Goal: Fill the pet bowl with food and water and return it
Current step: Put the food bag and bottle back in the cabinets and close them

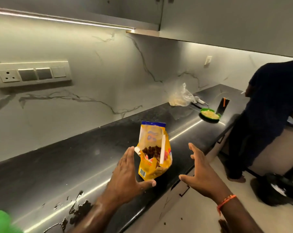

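Observation:
A yellow pet food bag (153,153) stands upright on the black countertop (75,162), its top torn wide and brown kibble showing inside. My left hand (128,175) is spread just left of the bag, fingertips near its torn edge, holding nothing. My right hand (201,172), with an orange thread on the wrist, hovers spread to the bag's right, a short gap away. A green shape (1,221) at the bottom left corner is blurred; I cannot tell if it is the pet bowl.
Farther along the counter sit a green bowl (209,115) of pale food, a clear plastic bag (181,98) and a dark upright object (223,105). A person in dark clothes (266,115) stands at the right. A dark animal (276,189) is on the floor. A switch panel (31,74) is on the wall.

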### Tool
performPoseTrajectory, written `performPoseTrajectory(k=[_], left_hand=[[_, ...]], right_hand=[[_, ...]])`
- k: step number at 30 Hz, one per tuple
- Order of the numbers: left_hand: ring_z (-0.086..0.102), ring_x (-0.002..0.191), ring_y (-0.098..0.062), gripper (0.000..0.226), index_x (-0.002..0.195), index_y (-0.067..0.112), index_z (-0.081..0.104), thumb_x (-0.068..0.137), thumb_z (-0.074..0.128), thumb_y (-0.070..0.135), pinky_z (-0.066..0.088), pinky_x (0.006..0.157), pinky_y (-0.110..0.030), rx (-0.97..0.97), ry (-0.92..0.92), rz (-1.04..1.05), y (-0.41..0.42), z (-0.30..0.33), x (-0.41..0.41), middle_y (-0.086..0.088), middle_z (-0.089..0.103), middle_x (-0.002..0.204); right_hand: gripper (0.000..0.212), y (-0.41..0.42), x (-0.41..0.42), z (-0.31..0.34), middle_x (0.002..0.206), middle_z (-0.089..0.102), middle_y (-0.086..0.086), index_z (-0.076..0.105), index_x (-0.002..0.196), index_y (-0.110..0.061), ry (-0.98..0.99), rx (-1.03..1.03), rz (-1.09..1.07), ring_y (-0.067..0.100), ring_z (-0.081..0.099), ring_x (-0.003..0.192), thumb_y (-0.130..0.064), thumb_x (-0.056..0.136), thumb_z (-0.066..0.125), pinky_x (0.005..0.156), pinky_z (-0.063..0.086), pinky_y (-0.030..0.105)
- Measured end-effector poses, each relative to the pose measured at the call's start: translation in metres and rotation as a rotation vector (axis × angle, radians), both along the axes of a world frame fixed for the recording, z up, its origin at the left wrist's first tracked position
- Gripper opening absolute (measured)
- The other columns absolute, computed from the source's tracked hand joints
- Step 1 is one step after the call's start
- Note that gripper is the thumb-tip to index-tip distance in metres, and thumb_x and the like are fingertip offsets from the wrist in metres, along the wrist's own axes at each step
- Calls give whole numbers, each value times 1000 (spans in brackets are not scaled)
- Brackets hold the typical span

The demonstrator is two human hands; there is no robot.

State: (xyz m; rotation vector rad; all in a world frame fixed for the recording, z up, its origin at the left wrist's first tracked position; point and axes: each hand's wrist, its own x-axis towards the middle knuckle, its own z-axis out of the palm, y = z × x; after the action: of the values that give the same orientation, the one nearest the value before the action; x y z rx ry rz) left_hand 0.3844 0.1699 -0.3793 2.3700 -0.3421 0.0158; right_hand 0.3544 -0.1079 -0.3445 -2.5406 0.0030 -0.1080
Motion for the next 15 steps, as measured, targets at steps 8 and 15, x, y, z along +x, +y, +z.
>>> performPoseTrajectory(k=[8,15], left_hand=[[4,131,18,144,128,67,-33,57,91,64,12,108,-4,-143,172,-29,-30,-50,62,43,-4,141],[24,151,-6,163,148,51,-34,49,95,58,36,121,-35,-206,324,31,-69,-88,104,15,15,167]], right_hand=[[134,-34,131,-57,171,2,-4,-10,160,-35,278,5,146,19,19,155,-30,70,89,122,33,44],[146,-57,210,-100,167,21,-2,-17,159,-36,477,-51,354,19,34,148,-34,63,94,115,44,44]])
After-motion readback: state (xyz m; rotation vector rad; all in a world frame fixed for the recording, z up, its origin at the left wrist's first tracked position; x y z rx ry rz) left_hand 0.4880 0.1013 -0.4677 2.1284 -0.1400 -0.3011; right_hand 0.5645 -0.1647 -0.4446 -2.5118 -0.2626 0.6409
